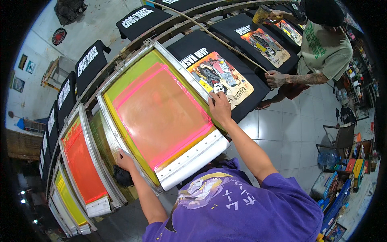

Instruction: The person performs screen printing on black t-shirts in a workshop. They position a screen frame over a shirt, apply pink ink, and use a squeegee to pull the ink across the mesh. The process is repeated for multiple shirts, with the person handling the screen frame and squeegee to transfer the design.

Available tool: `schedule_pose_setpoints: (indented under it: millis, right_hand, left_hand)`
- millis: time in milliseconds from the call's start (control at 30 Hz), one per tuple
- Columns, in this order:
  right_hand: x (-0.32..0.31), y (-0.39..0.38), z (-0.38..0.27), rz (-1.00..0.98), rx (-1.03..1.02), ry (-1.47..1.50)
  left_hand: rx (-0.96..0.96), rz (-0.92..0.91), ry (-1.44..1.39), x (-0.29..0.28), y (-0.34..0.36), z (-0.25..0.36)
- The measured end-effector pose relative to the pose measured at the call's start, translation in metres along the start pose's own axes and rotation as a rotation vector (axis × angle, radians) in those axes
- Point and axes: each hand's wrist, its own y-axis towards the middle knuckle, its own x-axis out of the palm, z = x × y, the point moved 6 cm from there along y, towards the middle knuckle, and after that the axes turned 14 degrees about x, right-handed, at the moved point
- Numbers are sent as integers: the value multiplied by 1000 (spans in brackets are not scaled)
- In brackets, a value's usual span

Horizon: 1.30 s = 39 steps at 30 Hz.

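Observation:
A silk-screen printing frame [177,68], metal-edged with a pink-taped mesh, lies tilted in front of me. My right hand [220,107] grips its right rail with bent fingers. At its left rail is my left hand [127,160], fingers curled, with a crumpled black cloth [123,176] bunched under it. The cloth appears held in that hand, though its fingers are partly hidden. To the right of the frame, a black T-shirt [183,46] with a colourful print lies on a board.
On the left stand more screens, one with red mesh [86,163] and one with yellow mesh [68,195]. Black shirts [92,60] with white lettering line the far rail. At right, a co-worker [322,52] holds a yellow heat gun [262,15] and touches a long stick [217,38].

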Motion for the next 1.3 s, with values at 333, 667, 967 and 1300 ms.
schedule_pose_setpoints:
  millis: [333,667,967,1300]
  right_hand:
    - [0,1,-2,-11,14,-38]
    - [3,-5,-2,-43,50,-67]
    - [7,3,1,-23,7,-89]
    - [3,1,-1,-11,-9,-90]
  left_hand:
    - [40,-13,78,-1,4,4]
    - [-52,-56,77,-3,4,-11]
    - [8,82,-225,8,4,-12]
    - [16,183,-41,-1,4,-20]
